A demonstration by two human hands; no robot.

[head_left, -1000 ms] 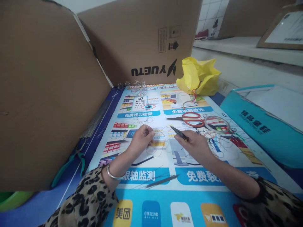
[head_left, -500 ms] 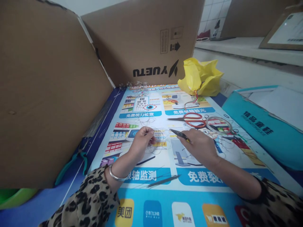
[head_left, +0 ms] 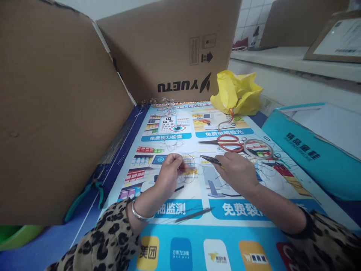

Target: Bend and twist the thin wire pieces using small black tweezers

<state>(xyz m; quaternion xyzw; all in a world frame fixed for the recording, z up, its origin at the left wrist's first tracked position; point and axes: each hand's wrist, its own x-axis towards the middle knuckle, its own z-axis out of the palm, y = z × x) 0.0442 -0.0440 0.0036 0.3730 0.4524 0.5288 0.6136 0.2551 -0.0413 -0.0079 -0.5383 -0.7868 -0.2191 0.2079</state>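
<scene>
My left hand (head_left: 170, 174) is closed in a pinch on thin wire (head_left: 194, 180), bent into loose loops that reach toward the right; the pinched end is hidden by my fingers. My right hand (head_left: 239, 172) grips needle-nose pliers (head_left: 209, 159) with dark jaws and a bit of yellow on the handle. The jaws point left, close to the wire loops; whether they touch the wire I cannot tell. Just beyond lie red-handled scissors (head_left: 229, 143). A bundle of straight dark wire pieces (head_left: 194, 215) rests on the printed poster nearer me.
Teal-handled pliers (head_left: 84, 195) and straight wires (head_left: 113, 145) lie at left, beside a cardboard wall (head_left: 56, 113). A wire coil (head_left: 244, 147) sits right of the scissors. Farther back are a yellow bag (head_left: 237, 92) and tangled wire pieces (head_left: 167, 105). A teal box (head_left: 299, 146) stands at right.
The view has shifted slightly. The wire loops at my left hand have changed position a little; both hands keep their hold and stay in nearly the same place.
</scene>
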